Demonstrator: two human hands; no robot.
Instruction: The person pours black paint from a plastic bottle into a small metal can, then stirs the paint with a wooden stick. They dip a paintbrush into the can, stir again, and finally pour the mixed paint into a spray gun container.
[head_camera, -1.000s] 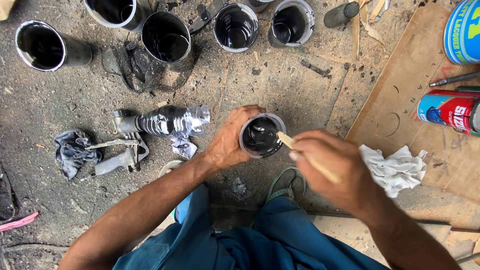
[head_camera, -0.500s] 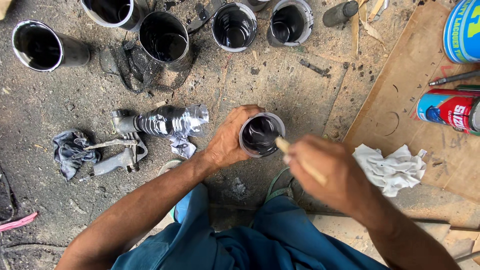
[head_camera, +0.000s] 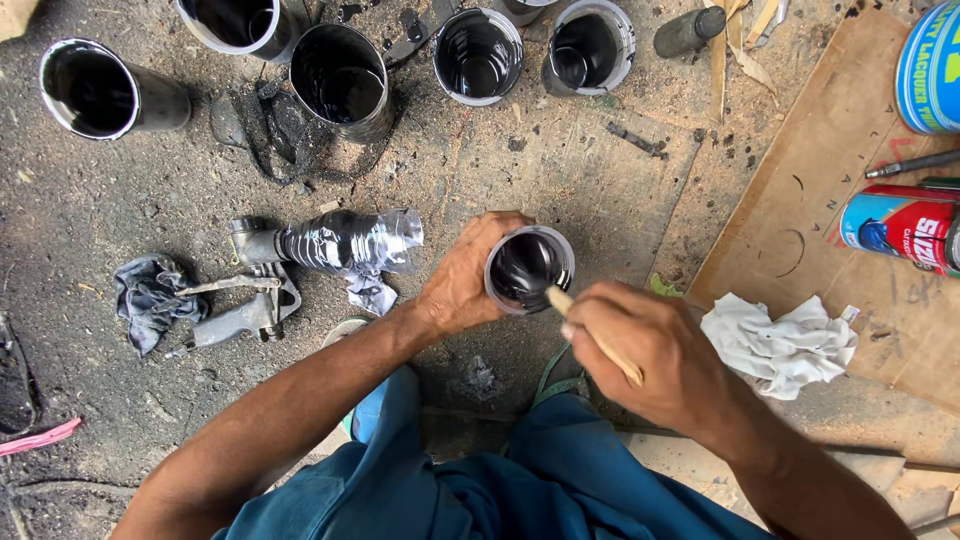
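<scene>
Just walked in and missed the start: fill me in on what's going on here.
A person crouches over a gritty floor. The left hand grips a small cup of black liquid, and the right hand holds a wooden stick with its tip dipped in the cup. More cans of dark liquid stand beyond, a spray gun lies to the left, and a white rag lies on the board at right.
</scene>
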